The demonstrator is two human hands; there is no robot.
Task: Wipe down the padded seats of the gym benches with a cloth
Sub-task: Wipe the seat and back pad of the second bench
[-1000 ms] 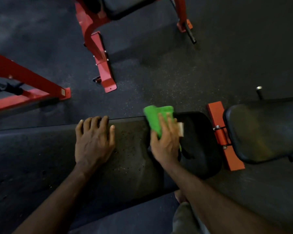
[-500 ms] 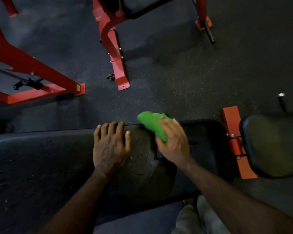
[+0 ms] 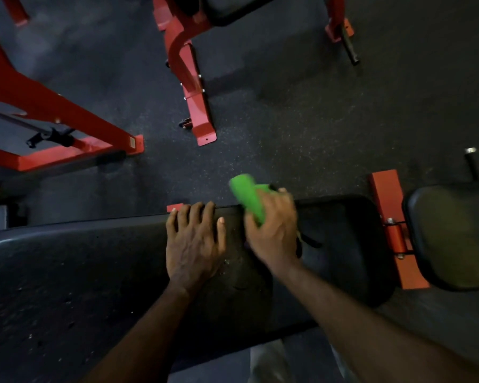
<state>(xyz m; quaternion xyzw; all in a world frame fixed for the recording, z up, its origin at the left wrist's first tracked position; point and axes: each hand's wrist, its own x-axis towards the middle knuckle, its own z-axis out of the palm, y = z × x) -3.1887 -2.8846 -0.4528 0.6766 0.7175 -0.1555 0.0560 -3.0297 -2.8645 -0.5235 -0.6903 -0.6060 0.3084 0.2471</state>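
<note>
A long black padded bench back pad (image 3: 94, 272) runs across the lower view, worn and cracked in the middle. My left hand (image 3: 194, 244) rests flat on it, fingers spread over its far edge. Just to the right, my right hand (image 3: 274, 230) grips a bright green cloth (image 3: 246, 194) and presses it on the pad's far edge. The cloth sticks out past my fingers toward the floor. A separate black seat pad (image 3: 451, 239) lies at the right, joined by a red hinge bracket (image 3: 393, 230).
Red frames of other gym machines stand on the dark rubber floor: one angled frame (image 3: 61, 128) at the left, another foot (image 3: 197, 106) at top centre. A black peg (image 3: 349, 48) juts out top right. My trouser leg (image 3: 268, 363) shows at the bottom.
My right hand has slid the green cloth leftward along the pad toward my left hand and up to the far edge. The camera view has shifted left; my left hand stays flat.
</note>
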